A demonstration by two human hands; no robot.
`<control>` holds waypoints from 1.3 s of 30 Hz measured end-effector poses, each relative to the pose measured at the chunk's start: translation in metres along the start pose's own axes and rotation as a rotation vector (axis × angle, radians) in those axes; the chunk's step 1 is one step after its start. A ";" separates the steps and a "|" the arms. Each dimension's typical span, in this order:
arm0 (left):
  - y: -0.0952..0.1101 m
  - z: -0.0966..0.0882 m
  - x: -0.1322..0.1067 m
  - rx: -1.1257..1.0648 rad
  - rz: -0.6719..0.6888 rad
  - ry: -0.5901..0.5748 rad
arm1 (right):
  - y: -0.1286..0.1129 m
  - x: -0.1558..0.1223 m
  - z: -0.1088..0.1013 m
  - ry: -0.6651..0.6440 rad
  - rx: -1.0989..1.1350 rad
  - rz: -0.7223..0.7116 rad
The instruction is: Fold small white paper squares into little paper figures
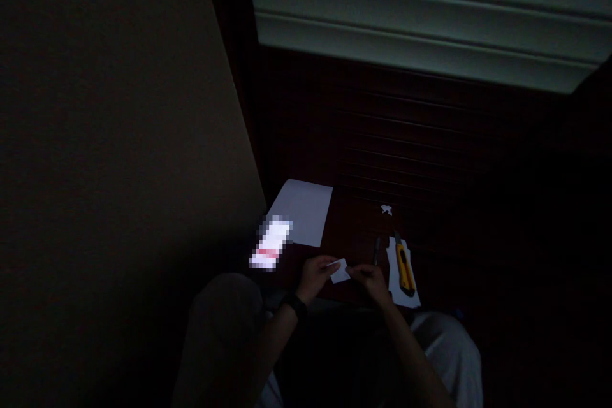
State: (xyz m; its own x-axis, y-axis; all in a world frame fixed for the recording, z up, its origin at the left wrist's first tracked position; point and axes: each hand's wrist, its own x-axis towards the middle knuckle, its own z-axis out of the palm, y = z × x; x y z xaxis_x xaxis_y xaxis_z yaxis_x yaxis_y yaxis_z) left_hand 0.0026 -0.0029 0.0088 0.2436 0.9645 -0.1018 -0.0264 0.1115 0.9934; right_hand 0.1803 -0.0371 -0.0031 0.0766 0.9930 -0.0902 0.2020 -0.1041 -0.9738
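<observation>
Between my two hands is a small white piece of paper (340, 272), raised close to the near edge of the dark table. My left hand (314, 276), with a dark band on its wrist, pinches the paper's left side. At its right side, the fingers of my right hand (371, 280) are closed on the edge. Just beyond my right hand lies a dark pen (377, 250). A yellow utility knife (405, 269) rests on white paper (393, 274) to the right. The room is dim, so fine details of the paper and fingertips are hard to see.
A bright phone screen (271, 243), pixelated, is at the left, overlapping a larger white sheet (306, 209). Small paper scraps (386, 209) lie toward the back right of the table. A wall (143, 108) stands close on the left, and a dark slatted panel (382, 134) rises behind.
</observation>
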 end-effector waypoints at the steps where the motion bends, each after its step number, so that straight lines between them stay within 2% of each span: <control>1: 0.000 0.000 0.000 0.007 0.001 -0.001 | -0.001 0.000 0.000 -0.008 0.000 -0.004; 12: -0.004 0.002 0.002 0.090 0.018 -0.075 | -0.010 -0.004 -0.001 -0.104 0.060 0.009; 21: -0.006 0.004 0.002 0.125 0.016 -0.043 | -0.011 -0.004 -0.004 -0.168 0.119 0.055; 30: -0.008 0.000 0.006 0.137 0.032 -0.044 | -0.004 -0.001 -0.002 -0.131 0.199 0.041; 39: -0.004 -0.001 0.004 0.175 0.099 -0.093 | -0.012 -0.004 -0.004 -0.171 0.136 -0.161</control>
State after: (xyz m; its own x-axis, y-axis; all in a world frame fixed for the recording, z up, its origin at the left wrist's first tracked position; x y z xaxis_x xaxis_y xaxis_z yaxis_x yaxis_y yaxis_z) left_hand 0.0022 0.0007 0.0048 0.3366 0.9416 -0.0063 0.1125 -0.0335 0.9931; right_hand 0.1811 -0.0398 0.0099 -0.1143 0.9924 0.0451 0.0641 0.0526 -0.9966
